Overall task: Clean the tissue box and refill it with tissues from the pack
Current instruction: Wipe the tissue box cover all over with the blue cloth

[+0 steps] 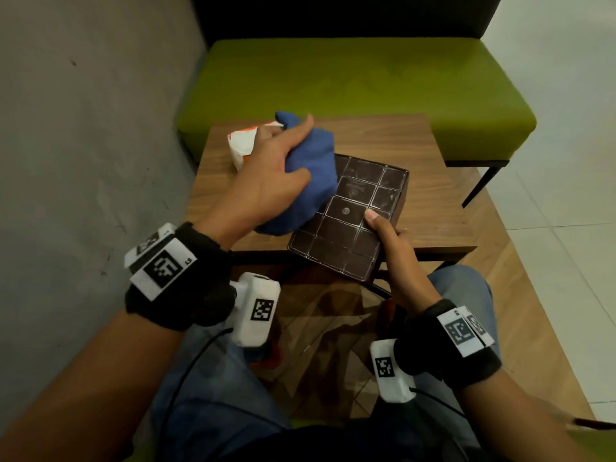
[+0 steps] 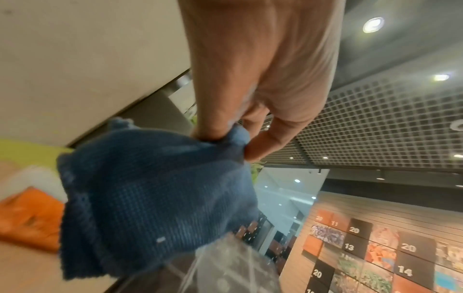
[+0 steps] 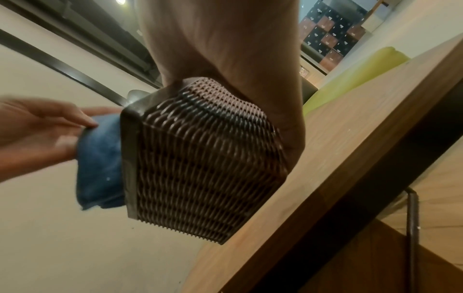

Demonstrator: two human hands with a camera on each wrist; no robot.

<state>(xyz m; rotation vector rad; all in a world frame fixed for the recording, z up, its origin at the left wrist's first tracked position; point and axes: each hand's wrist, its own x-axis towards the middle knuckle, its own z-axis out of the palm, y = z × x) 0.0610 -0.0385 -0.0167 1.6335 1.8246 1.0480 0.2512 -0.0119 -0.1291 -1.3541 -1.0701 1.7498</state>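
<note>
A dark brown woven tissue box (image 1: 350,221) (image 3: 200,162) is tilted with its gridded underside facing up, one edge on the wooden table (image 1: 416,151). My right hand (image 1: 386,238) (image 3: 225,49) grips its near right side, thumb on the underside. My left hand (image 1: 266,171) (image 2: 250,99) holds a bunched blue cloth (image 1: 306,181) (image 2: 150,198) (image 3: 100,158) against the box's left part. The white and orange tissue pack (image 1: 246,145) (image 2: 30,214) lies on the table behind my left hand, partly hidden.
A green bench seat (image 1: 350,85) stands behind the table. A grey wall (image 1: 83,128) closes off the left side. A lower wooden surface (image 1: 520,295) lies to the right, beside my knees in jeans (image 1: 466,285).
</note>
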